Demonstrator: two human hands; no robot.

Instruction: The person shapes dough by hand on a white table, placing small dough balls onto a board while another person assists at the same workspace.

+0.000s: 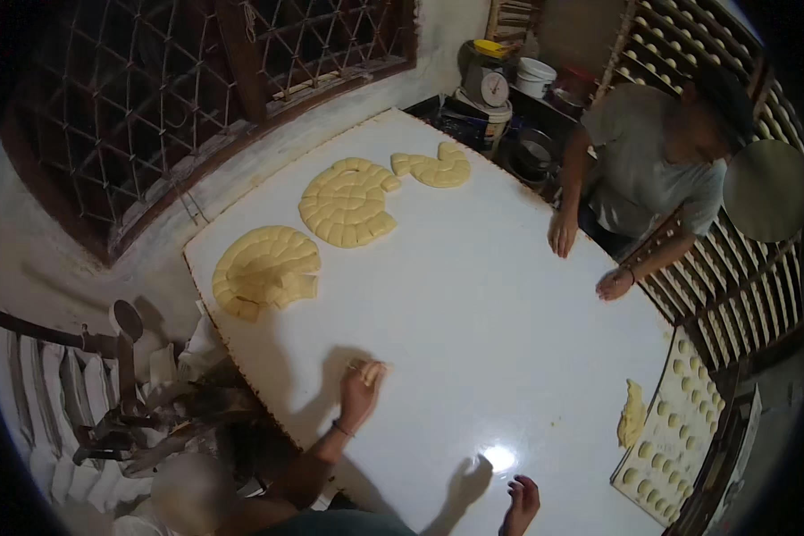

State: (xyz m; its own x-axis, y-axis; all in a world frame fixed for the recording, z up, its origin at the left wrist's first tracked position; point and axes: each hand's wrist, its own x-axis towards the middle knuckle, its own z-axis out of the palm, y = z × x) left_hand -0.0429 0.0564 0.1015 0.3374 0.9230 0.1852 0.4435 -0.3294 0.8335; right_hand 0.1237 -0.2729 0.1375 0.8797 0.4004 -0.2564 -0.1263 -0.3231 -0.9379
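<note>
My left hand [361, 396], a band round its wrist, is over the white tabletop [438, 357] near its left-hand edge. Its fingers are closed, and a pale bit at the fingertips is too small to name. Low in the picture, my right hand [522, 502] is above the table with its fingers loosely apart and holding nothing. Three flat, coiled layouts of cut yellow dough lie toward the far left: a near coil [263, 250] closest to my left hand, a middle coil [344, 204], and a small curved row [433, 170] beyond.
A co-worker [643, 161] stands across the table, both hands at its edge. A ragged dough strip [632, 415] lies beside a tray [618, 482] of dough balls at right. Racks [732, 295] stand behind. A scale [493, 89] and white bucket [535, 79] are at the far corner.
</note>
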